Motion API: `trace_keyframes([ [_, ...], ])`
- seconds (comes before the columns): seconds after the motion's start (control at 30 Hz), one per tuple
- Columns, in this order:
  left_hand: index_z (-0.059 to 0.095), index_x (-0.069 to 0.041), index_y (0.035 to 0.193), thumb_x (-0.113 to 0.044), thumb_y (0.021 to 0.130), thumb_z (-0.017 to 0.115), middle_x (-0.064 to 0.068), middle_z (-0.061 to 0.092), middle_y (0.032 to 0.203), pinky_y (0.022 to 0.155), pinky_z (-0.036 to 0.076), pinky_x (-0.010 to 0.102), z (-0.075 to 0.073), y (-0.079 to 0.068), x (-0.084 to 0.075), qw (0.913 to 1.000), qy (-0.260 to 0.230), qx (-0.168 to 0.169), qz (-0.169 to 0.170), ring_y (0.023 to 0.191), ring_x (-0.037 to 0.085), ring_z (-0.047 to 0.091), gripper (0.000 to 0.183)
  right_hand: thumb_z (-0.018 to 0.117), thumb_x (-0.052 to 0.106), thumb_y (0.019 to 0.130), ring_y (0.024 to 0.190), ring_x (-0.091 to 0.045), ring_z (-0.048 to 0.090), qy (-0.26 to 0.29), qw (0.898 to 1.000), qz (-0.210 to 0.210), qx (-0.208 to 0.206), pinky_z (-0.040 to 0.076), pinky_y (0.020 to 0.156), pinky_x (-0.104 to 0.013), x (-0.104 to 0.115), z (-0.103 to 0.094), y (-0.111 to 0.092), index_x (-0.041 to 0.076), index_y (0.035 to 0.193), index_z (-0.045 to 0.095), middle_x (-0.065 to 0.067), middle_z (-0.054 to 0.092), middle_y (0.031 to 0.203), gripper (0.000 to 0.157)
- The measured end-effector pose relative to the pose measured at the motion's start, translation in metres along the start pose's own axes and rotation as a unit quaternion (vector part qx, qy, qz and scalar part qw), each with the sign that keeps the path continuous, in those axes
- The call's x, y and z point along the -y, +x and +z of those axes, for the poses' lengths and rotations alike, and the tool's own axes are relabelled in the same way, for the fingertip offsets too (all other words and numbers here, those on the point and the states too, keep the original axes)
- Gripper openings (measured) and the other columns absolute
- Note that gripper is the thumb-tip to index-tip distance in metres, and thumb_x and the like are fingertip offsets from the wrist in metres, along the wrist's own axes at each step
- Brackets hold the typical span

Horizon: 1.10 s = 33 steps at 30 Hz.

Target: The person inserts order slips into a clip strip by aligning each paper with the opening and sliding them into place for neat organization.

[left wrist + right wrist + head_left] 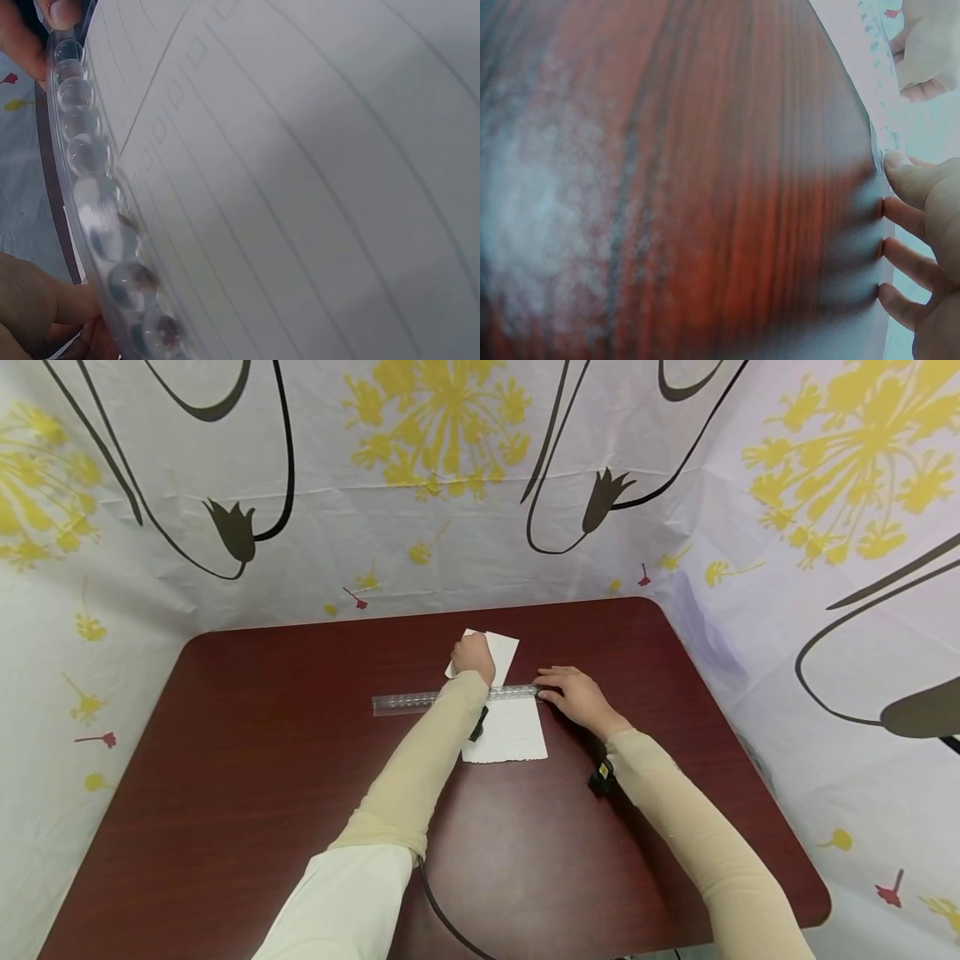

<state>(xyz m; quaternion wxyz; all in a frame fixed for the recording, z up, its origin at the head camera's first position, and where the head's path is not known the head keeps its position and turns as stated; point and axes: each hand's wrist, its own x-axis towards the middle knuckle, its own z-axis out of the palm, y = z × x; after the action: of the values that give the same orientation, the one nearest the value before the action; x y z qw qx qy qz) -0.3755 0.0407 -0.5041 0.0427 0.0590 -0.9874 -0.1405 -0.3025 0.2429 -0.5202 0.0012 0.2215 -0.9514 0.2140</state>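
A clear plastic ruler (408, 703) with a row of round shapes lies across a white sheet of lined paper (506, 732). My left hand (474, 657) is just beyond the ruler, its fingers curled on the paper's far part, which its knuckles partly cover. That far part (504, 653) stands in two slanted pieces. At the ruler's right end, the thumb and a finger of my right hand (579, 695) hold it from both edges. In the right wrist view, the other fingers (904, 259) of that hand spread with tips down on the table.
The dark red wooden table (262, 760) has rounded corners. Patterned white sheeting (465, 552) hangs along its back and sides. A black cable (442, 914) runs under the left sleeve to the table's front. A small black wrist camera (602, 777) sits by the right forearm.
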Motion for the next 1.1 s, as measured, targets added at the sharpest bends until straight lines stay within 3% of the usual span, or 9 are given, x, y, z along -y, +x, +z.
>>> trace_keyframes([
  [0.17, 0.069, 0.000, 0.116, -0.012, 0.095, 0.062, 0.018, 0.066, 0.116, 0.089, 0.059, 0.042, -0.0011, -0.0010, 0.0015, 0.9995, 0.009, 0.026, -0.015, 0.107, 0.031, 0.064, 0.026, 0.062, 0.024, 0.098, 0.140, -0.036, 0.045, 0.000, 1.000, -0.002, -0.001, 0.038, 0.116, -0.053, 0.0017, -0.0014, -0.0001, 0.011, 0.132, 0.065, -0.013, 0.056, 0.146, 0.037],
  [0.3, 0.068, 0.000, 0.118, -0.015, 0.093, 0.064, 0.017, 0.066, 0.116, 0.092, 0.058, 0.043, -0.0025, -0.0003, 0.0045, 0.9989, 0.016, 0.043, -0.014, 0.110, 0.031, 0.063, 0.029, 0.062, 0.024, 0.098, 0.141, -0.035, 0.045, 0.001, 1.000, 0.000, 0.001, 0.038, 0.116, -0.053, 0.0029, -0.0025, -0.0002, 0.011, 0.132, 0.064, -0.013, 0.055, 0.146, 0.037],
  [0.77, 0.073, -0.004, 0.111, -0.015, 0.095, 0.061, 0.016, 0.071, 0.110, 0.090, 0.058, 0.045, 0.0027, 0.0017, 0.0069, 0.9997, 0.004, 0.024, -0.003, 0.104, 0.030, 0.066, 0.022, 0.062, 0.025, 0.098, 0.141, -0.035, 0.044, -0.002, 1.000, 0.001, 0.005, 0.038, 0.116, -0.053, 0.0027, -0.0022, 0.0003, 0.012, 0.133, 0.064, -0.012, 0.055, 0.147, 0.037],
  [1.1, 0.071, -0.001, 0.114, -0.011, 0.094, 0.061, 0.018, 0.071, 0.112, 0.091, 0.058, 0.046, 0.0012, 0.0007, 0.0080, 0.9991, 0.005, 0.042, 0.006, 0.104, 0.032, 0.068, 0.024, 0.061, 0.024, 0.098, 0.141, -0.035, 0.044, -0.004, 1.000, 0.003, 0.005, 0.038, 0.115, -0.054, 0.0024, -0.0011, -0.0001, 0.012, 0.133, 0.064, -0.012, 0.055, 0.147, 0.037],
])
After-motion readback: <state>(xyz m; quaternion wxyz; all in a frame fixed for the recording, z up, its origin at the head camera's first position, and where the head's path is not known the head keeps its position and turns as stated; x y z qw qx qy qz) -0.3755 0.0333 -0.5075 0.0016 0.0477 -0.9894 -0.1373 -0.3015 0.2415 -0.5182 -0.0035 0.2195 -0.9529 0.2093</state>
